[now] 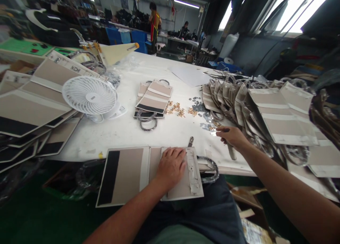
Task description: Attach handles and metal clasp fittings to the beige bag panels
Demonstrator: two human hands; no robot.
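My left hand (171, 166) lies flat, fingers spread, on a beige bag panel (132, 173) with white strips and a black band. The panel rests at the table's front edge, and a plastic-wrapped handle loop (209, 169) sticks out at its right. A small metal piece (191, 141) pokes out past its far edge. My right hand (232, 137) is over the table to the right, its forefinger and thumb reaching small metal fittings (214, 127). Its other fingers are curled round a tool with a tan handle (232, 152); the tool's head is hidden.
Gold-coloured fittings (180, 111) and dark metal plates (199, 107) lie mid-table beside more bag panels (156, 95). A white fan (90, 96) stands at left before stacked panels (23, 109). Further bag pieces (284, 112) crowd the right. A person (154, 22) stands far back.
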